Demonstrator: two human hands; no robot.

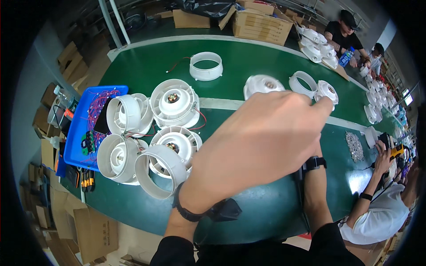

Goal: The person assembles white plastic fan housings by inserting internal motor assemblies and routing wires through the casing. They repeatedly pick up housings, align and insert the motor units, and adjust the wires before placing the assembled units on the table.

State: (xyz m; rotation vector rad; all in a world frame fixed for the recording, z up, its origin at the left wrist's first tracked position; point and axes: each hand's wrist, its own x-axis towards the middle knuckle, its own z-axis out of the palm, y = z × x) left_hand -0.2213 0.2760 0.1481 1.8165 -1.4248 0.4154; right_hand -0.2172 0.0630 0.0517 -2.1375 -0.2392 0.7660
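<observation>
My left hand (253,142) reaches across to the right, its back toward me and its fingers curled; what they grip is hidden. Behind it my right hand is covered, and only the right wrist with a black watch and the forearm show. A blurred white fan part (262,85) appears just beyond my left knuckles; I cannot tell which hand, if any, holds it. Near the left fingertips are a white ring (303,84) and a small white fan part (327,91). Several round white fan housings (173,98) with red-black wires stand to the left.
A blue tray (73,148) with tangled wires lies at the left edge of the green table (146,55). Another white ring (206,66) stands at the back. Small metal pieces (354,146) are heaped at right. Co-workers sit along the right side; cardboard boxes (262,27) stand behind.
</observation>
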